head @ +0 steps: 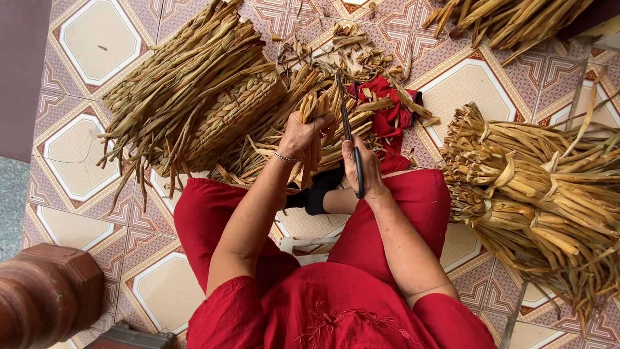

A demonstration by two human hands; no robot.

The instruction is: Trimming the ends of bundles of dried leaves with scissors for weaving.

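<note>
While seated over a patterned tile floor (84,42), a person in red clothing works dried plant stalks with both hands; the left hand (300,136) is closed around a short bunch of stalks (314,106), held upright above the knees, while the right hand (363,169) is wrapped around the handles of dark scissors (347,132), whose blades point away from the body and lie just beside the gripped bunch; whether the blades are parted is hard to tell from this angle. A thin bracelet (284,157) circles the left wrist. Tiles in cream, pink and maroon geometric motifs cover the ground; a large woven piece with loose stalk ends (194,97) rests on them to the left, touching a litter of cut scraps (342,45) ahead of the hands. A red cloth (387,116) lies half buried in those scraps. Tied sheaves of stalks (529,187) are stacked to the right, and another heap (510,19) sits at the top edge. A reddish-brown turned wooden post (45,297) fills the lower left corner; a grey strip of rougher ground (11,200) borders the tiles there.
</note>
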